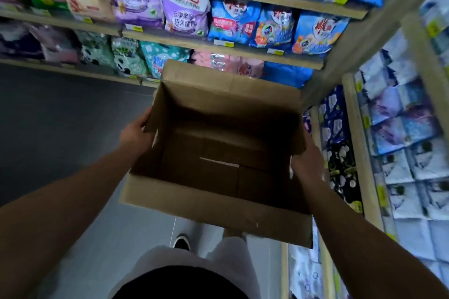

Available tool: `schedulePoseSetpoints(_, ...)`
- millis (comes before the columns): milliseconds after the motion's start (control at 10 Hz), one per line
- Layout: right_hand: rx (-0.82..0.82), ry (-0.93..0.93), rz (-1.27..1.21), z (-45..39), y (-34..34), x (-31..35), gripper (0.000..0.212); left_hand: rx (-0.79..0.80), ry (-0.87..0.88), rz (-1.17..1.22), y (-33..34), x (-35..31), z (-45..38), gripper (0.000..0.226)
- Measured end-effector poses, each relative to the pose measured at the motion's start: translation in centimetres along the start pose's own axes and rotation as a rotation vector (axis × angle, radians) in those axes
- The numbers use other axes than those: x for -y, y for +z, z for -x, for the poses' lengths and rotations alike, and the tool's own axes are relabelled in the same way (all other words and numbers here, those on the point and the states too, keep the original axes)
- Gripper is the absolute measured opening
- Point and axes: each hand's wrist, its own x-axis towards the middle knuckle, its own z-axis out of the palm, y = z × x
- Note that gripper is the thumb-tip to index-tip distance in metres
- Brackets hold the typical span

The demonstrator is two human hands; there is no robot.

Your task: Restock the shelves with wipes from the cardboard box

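Overhead, looking down: cardboard box (216, 153) held up in the air in front of the body, top flaps open, inside bare brown card with a strip of pale tape across its floor. No wipes visible inside it.

Left hand (136, 136) grips the box's left wall, fingers curled around the left side flap near its upper edge. Right hand (307, 160) holds the right wall just under the right side flap; fingers go behind the card, so how far they curl I cannot tell. Both forearms bare, reaching in from the lower corners of the view.

Shelves (245, 52) ahead: three tiers, packed with detergent bags (184, 12) in purple, blue, green and pink, yellow price tags along the front edges. The box's far flap overlaps the lowest tier and hides part of the pink packs there.

Right side: second shelf unit (359, 143), close beside the box's right wall, stocked with pale blue and white packs (408, 160) and dark floral packs (340, 153); labels too blurred to read.

Below the box: pale trousers, one dark shoe (182, 241) on a grey floor (60, 128).
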Motion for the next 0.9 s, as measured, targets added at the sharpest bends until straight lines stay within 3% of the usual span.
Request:
schedulePoseSetpoints(200, 0.044, -0.013, -0.014, -14.6, 2.0, 0.0, 0.039, -0.022, -0.059, 0.007, 6.0, -5.4, -9.7, 0.061)
schedulePoseSetpoints(500, 0.125, 0.065, 0.075, -31.6, 7.3, -0.4, 0.067, -0.052, -0.134, 0.007, 15.1, -8.7, -22.8, 0.06)
schedulePoseSetpoints(800, 0.109, 0.181, 0.226, -39.9, 22.7, -7.1, 0.073, 0.051, -0.092, -0.021, 30.1, 0.7, -36.3, 0.061)
schedulePoseSetpoints(900, 0.145, 0.254, 0.233, -41.8, 28.7, -10.3, 0.063, 0.098, -0.088, -0.019, 36.1, 5.1, -40.7, 0.065)
